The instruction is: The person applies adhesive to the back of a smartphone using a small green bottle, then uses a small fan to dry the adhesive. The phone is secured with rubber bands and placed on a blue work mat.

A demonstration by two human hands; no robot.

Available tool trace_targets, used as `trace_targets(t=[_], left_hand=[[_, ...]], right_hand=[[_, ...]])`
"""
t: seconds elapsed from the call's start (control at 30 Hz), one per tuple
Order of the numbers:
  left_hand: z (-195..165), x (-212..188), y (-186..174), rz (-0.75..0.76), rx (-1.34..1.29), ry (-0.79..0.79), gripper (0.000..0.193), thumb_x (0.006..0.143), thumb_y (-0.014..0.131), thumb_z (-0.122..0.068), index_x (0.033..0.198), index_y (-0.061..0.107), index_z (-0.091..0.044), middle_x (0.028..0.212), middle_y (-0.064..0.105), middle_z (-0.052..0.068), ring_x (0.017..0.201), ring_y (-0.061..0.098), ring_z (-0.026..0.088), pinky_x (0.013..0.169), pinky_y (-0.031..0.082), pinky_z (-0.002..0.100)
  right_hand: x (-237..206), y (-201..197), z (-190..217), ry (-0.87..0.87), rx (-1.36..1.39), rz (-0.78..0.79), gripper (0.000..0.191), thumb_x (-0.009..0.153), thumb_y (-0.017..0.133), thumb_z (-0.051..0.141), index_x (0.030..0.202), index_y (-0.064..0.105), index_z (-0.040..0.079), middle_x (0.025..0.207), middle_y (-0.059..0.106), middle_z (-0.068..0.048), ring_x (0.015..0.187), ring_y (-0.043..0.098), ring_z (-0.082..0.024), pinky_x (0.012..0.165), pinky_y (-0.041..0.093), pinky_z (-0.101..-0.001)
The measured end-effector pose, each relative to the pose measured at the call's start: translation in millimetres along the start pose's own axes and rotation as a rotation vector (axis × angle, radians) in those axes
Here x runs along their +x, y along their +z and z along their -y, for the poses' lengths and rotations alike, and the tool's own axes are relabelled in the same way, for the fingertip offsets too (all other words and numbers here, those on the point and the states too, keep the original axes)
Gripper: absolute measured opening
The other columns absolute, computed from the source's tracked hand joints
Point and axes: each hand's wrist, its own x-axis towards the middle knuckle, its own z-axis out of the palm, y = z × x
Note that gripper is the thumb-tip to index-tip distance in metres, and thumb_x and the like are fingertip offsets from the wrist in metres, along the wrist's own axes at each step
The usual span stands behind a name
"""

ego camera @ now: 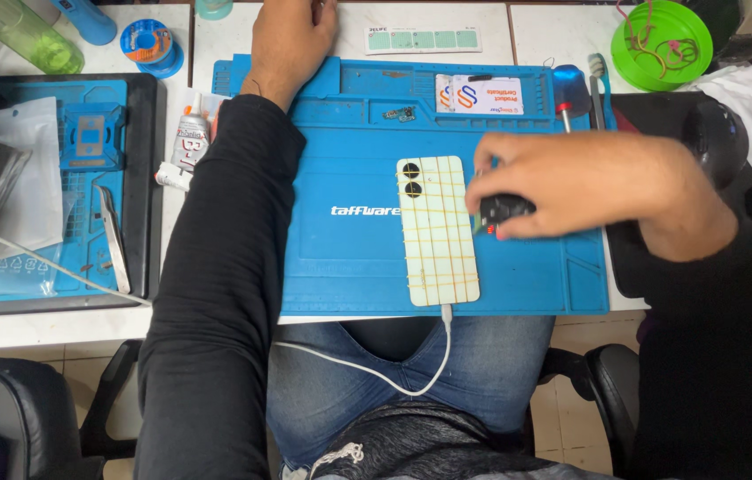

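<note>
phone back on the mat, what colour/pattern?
The phone back is cream-white, crossed by a grid of thin yellowish bands, two black camera rings at top. Head view.

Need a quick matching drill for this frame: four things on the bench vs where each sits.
Things:
1. cream smartphone bound with rubber bands
2. round green plastic dish
3. metal tweezers
4. small black device

Places:
A. top right corner of the bench
B. in the right hand
C. middle of the blue silicone work mat, white cable plugged in
D. dark tray on the left

Pairs: 1-C, 2-A, 3-D, 4-B
</note>
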Motion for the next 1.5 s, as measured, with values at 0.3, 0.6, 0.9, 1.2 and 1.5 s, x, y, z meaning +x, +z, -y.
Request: trace_targets(t=[0.3,0.6,0.9,1.2,1.5], left_hand=[[-1,0,-1,-0.015,0.008,0.017,0.017,0.101,0.071,-0.02,0.093,0.069,-0.006,0.072,0.066,0.006,0.062,0.065,0.024,0.058,0.052,0.04],[-2,0,1,-0.009,0.018,0.001,0.017,0.101,0.071,-0.021,0.093,0.07,-0.006,0.071,0.067,0.006,0.062,0.065,0.024,0.058,0.053,0.04],[-2,0,0,0.004,0.006,-0.009,0.017,0.101,0.071,-0.02,0.092,0.07,-0.005,0.071,0.067,0.006,0.062,0.065,0.025,0.059,0.053,0.04],[5,0,2,0.016,0.019,0.002,0.02,0.102,0.07,-0.02,0.09,0.068,-0.004,0.071,0.067,0.008,0.062,0.066,0.026,0.061,0.054,0.041],[2,0,0,0.022,0.004,0.01,0.019,0.102,0.069,-0.02,0.092,0.069,-0.004,0.07,0.065,0.007,0.06,0.065,0.024,0.058,0.053,0.039]], right_hand=[[-18,16,35,-0.221,-0.091,0.225,0.046,0.086,0.075,0.034,0.128,0.06,0.022,0.133,0.046,-0.007,0.098,0.065,-0.025,0.078,0.059,-0.0372],[-9,43,45,-0.603,0.052,-0.105,0.038,0.081,0.075,0.022,0.118,0.068,0.013,0.131,0.051,-0.017,0.112,0.06,-0.033,0.074,0.059,-0.0382],[27,47,31,-0.692,0.027,-0.504,0.03,0.09,0.071,0.023,0.118,0.07,0.012,0.134,0.057,-0.017,0.121,0.058,-0.033,0.096,0.053,-0.043],[54,33,-13,-0.424,-0.017,-0.708,0.041,0.093,0.071,0.027,0.13,0.067,0.011,0.138,0.055,-0.015,0.125,0.056,-0.033,0.101,0.051,-0.0434],[43,10,-54,-0.201,-0.055,-0.641,0.032,0.093,0.069,0.026,0.124,0.076,0.02,0.142,0.052,-0.015,0.127,0.055,-0.034,0.1,0.05,-0.0434]])
